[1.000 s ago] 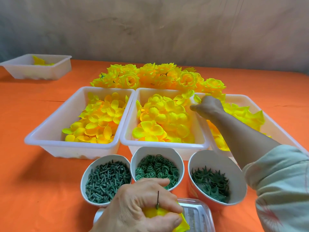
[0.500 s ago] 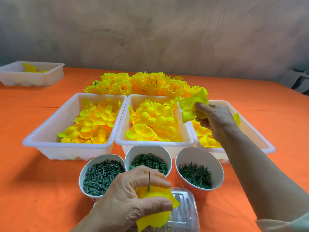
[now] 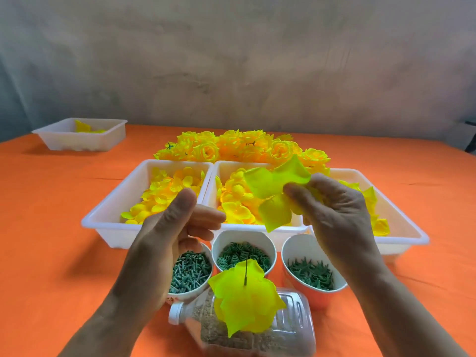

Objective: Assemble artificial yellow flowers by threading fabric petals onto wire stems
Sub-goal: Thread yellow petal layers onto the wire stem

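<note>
Holding: our right hand pinches a new yellow petal piece, up high.
Other side: our left hand is loose and wide, with nothing in it.
Changed: it let go of the petal stack; the new piece came from the right tray.
Stem: the wire stem pokes up from the stack, on the bottle.
Next: we think the new piece goes on the wire.

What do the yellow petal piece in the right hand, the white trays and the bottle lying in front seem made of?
Petal piece: probably thin matte fabric; it creases and glows translucent.
White trays: likely moulded plastic, smooth, with faintly translucent walls.
Bottle: clear glossy plastic, ribbed; grainy fill shows through.
</note>
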The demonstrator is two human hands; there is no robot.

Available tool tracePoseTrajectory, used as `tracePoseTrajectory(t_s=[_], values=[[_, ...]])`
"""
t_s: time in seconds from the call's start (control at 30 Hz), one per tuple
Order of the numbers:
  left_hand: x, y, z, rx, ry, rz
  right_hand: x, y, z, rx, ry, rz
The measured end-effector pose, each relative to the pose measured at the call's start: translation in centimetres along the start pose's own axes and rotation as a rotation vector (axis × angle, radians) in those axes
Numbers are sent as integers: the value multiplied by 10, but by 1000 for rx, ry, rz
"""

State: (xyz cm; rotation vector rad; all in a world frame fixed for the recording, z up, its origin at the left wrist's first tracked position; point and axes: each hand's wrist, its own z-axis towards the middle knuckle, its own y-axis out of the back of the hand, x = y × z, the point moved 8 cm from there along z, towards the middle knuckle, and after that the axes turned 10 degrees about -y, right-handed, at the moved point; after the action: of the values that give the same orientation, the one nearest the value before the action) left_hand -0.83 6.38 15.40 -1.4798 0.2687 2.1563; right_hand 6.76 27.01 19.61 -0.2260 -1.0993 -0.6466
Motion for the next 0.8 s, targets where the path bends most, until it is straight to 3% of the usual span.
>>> tracePoseTrajectory(t_s=[0.07,0.17,0.33,0.5,0.67,0.8], values=[[1,-14,-4,86,141,-65,29,-10,-18,-42,311,-279],[2,-31,-10,125,314,-152,48,-31,-45,-21,598,-542],[8,-33,-10,88,276,-90,40,-48,-62,95,666,-632],[21,-22,-7,-17,299,-136,20,-36,-51,84,412,-587],[27,-24,-6,5,315,-137,-14,-24,-31,194,-207,-25],[27,-29,-6,54,307,-115,-20,-33,-35,298,-333,27]])
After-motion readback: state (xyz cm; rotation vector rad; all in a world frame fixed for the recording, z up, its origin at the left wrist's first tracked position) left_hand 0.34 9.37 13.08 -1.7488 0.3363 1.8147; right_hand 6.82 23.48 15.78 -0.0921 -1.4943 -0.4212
